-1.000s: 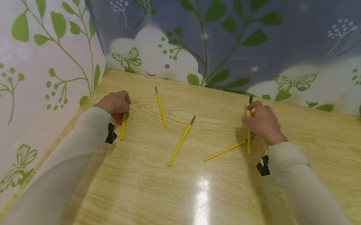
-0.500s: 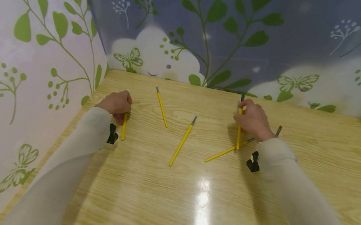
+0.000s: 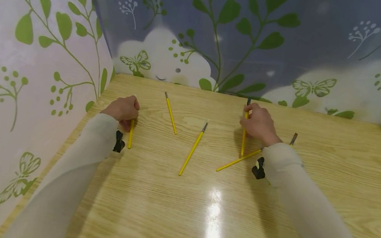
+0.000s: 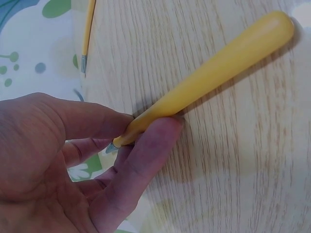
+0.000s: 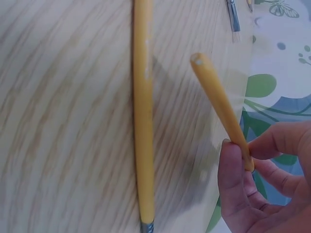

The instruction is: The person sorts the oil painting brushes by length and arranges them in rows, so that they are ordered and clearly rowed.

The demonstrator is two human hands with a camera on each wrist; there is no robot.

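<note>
At the tabletop's point(image 3: 147, 203) left, the left hand point(image 3: 124, 109) pinches a yellow brush point(image 3: 130, 135), two loose brushes point(image 3: 171, 114) lie between (both untouched), and the right hand point(image 3: 259, 123) pinches a second brush point(image 3: 243, 140), seemingly above a slanted brush point(image 3: 229, 165), so best carried clear.

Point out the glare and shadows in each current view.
Head view: a white glare streak on the wooden table, shadows beside the left sleeve and right sleeve; left wrist view: a shadow along the held yellow paintbrush, brightness in the top right corner; right wrist view: a soft shadow on the table near the right hand.
</note>
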